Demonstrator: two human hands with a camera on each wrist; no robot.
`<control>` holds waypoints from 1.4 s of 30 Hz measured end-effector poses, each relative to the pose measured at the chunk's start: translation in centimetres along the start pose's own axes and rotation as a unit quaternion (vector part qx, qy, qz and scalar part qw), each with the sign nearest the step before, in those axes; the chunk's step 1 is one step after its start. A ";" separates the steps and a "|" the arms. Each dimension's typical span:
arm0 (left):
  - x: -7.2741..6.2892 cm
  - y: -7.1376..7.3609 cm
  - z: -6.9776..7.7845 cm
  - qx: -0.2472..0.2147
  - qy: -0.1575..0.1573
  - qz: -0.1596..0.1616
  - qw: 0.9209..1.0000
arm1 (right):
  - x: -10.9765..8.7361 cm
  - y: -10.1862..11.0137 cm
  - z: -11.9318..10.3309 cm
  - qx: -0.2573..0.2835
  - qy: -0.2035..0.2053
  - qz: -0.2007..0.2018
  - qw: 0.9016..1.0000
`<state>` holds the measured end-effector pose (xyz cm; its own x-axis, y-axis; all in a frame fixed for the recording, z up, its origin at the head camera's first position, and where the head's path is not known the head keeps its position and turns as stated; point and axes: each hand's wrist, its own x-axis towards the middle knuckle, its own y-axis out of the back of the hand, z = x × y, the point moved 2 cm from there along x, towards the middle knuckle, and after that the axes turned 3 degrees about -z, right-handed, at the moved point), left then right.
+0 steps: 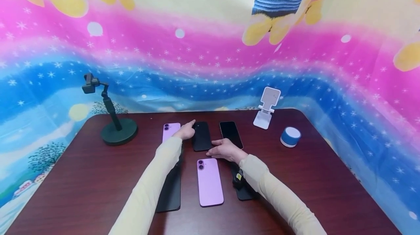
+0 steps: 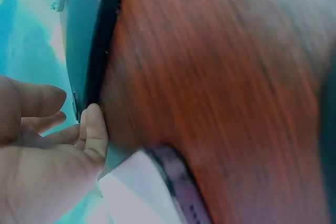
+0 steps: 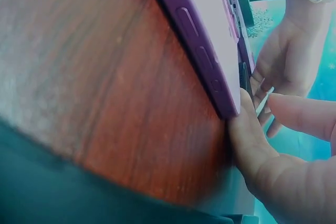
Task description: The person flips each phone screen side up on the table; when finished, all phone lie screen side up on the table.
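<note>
Several phones lie flat on the table. At the back middle is a black phone [image 1: 201,137]. My left hand [image 1: 185,132] reaches to its upper left side, fingers extended; in the left wrist view the fingertips [image 2: 95,124] meet the end of the dark phone [image 2: 86,40]. The right hand [image 1: 227,150] has its fingers stretched toward the lower right corner of that phone; whether they touch it cannot be made out. Just below the right hand lies a purple phone [image 1: 210,184], back up. Another purple phone [image 1: 170,129] is partly covered by the left hand.
A phone with a dark screen [image 1: 231,134] lies behind the right hand. Two dark phones [image 1: 171,193] [image 1: 244,191] are partly under the forearms. A green-based stand [image 1: 119,133] is left; a white phone stand [image 1: 266,109] and blue-white cylinder [image 1: 290,137] are right.
</note>
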<state>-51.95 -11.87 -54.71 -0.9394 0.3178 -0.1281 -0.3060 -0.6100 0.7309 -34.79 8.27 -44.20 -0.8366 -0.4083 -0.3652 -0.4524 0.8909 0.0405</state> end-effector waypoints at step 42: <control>-1.0 -0.9 1.5 -0.314 0.051 0.116 0.941 | 0.4 -1.8 -1.2 -0.069 -0.010 0.043 0.997</control>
<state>-50.54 -10.55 -54.23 -0.9922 0.0715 -0.1017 -0.0917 -0.9733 0.2103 -34.62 6.27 -43.33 -0.8680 -0.3265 -0.3741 -0.4189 0.8860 0.1987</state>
